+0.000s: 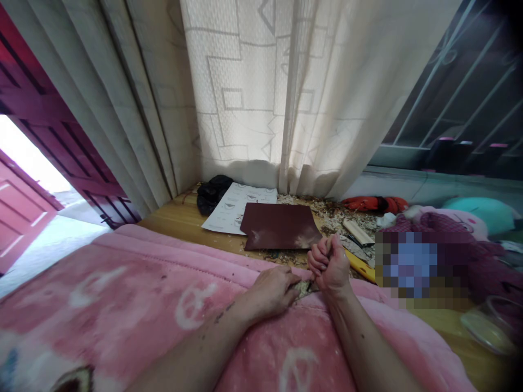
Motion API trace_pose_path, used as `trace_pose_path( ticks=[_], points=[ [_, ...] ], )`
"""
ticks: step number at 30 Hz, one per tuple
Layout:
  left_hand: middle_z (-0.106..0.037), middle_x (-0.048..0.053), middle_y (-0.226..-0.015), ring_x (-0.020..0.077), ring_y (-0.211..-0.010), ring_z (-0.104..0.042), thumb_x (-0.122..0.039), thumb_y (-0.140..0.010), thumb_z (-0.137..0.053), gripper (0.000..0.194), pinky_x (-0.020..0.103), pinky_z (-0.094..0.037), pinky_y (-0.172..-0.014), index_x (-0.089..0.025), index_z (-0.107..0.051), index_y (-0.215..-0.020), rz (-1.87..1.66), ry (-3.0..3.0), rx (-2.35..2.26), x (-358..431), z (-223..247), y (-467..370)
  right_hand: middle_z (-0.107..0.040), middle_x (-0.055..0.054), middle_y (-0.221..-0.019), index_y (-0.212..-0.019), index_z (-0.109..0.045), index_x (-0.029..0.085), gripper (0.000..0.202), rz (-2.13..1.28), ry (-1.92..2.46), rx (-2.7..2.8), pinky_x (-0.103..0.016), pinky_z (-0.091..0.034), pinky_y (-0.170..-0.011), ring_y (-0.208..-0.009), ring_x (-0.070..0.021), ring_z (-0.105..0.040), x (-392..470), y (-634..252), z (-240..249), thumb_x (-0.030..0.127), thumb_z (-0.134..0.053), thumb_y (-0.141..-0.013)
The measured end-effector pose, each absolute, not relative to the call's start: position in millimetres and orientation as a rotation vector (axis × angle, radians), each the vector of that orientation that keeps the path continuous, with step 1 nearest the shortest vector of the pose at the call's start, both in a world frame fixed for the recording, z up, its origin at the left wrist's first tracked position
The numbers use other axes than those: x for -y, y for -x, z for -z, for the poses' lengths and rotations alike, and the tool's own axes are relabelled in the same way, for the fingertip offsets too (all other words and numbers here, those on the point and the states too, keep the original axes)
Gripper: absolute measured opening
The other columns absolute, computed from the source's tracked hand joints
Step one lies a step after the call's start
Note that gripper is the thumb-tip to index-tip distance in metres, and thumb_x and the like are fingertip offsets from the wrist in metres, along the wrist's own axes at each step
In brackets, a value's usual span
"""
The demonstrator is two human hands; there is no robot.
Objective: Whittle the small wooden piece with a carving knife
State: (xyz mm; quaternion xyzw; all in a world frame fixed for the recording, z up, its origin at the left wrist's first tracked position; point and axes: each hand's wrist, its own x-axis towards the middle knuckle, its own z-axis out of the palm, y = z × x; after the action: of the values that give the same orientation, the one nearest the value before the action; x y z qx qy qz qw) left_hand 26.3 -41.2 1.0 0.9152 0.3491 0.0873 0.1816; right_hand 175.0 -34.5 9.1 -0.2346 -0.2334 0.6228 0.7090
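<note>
My left hand (278, 287) rests on the pink blanket (229, 348) with its fingers curled down. Beside its fingertips lies a pale, mottled clump (303, 289) in a fold of the blanket, too small to name. Whatever the left fingers grip is hidden. To the right, my right hand (329, 265) is raised a little, palm side turned up, fingers folded into a fist. Its contents, if any, do not show. Just beyond both hands, a dark brown sheet (280, 226) lies partly over a white printed sheet (241, 201).
Pale flakes (330, 212) litter the wooden surface (163, 218). A black bag (214, 193), a cream-handled object (357, 233), a yellow object (359, 265) and an orange-red bundle (376, 204) lie around. A clear bowl (488, 326) stands at right, near a purple plush (486, 267). Curtains (245, 81) hang behind.
</note>
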Motion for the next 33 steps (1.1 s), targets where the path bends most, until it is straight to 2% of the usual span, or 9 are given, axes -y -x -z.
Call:
trace_pose_path(
  ticks=[4, 9, 33],
  points=[
    [-0.055, 0.004, -0.085, 0.0165, -0.078, -0.051, -0.029, -0.078, -0.044, 0.02, 0.024, -0.037, -0.068, -0.019, -0.058, -0.088, -0.281, -2.481, -1.003, 40.3, -1.3, -27.5, -0.018, 0.009, -0.038, -0.05, -0.033, 0.019, 0.044, -1.373, 0.529, 0.536, -0.013, -0.013, -0.024, -0.032, -0.0052, -0.008, 34.9, -174.8, -10.8, 0.052, -0.04, -0.078],
    [-0.057, 0.003, -0.084, 0.0153, -0.075, -0.05, -0.024, -0.073, -0.049, 0.015, 0.022, -0.036, -0.063, -0.018, -0.058, -0.083, -0.322, -2.379, -1.05, 40.6, -0.6, -28.2, -0.018, 0.009, -0.038, -0.051, -0.033, 0.019, 0.044, -1.396, 0.522, 0.531, -0.013, -0.012, -0.024, -0.032, -0.0051, -0.007, 35.3, -175.1, -12.3, 0.052, -0.039, -0.079],
    [-0.059, 0.002, -0.085, 0.0146, -0.075, -0.051, -0.027, -0.073, -0.049, 0.019, 0.021, -0.036, -0.062, -0.019, -0.061, -0.085, -0.282, -2.329, -1.084, 37.9, -1.1, -29.5, -0.019, 0.008, -0.037, -0.05, -0.032, 0.019, 0.042, -1.305, 0.583, 0.559, -0.013, -0.011, -0.025, -0.031, -0.0051, -0.009, 37.9, -165.4, -9.2, 0.049, -0.041, -0.079]
  ],
)
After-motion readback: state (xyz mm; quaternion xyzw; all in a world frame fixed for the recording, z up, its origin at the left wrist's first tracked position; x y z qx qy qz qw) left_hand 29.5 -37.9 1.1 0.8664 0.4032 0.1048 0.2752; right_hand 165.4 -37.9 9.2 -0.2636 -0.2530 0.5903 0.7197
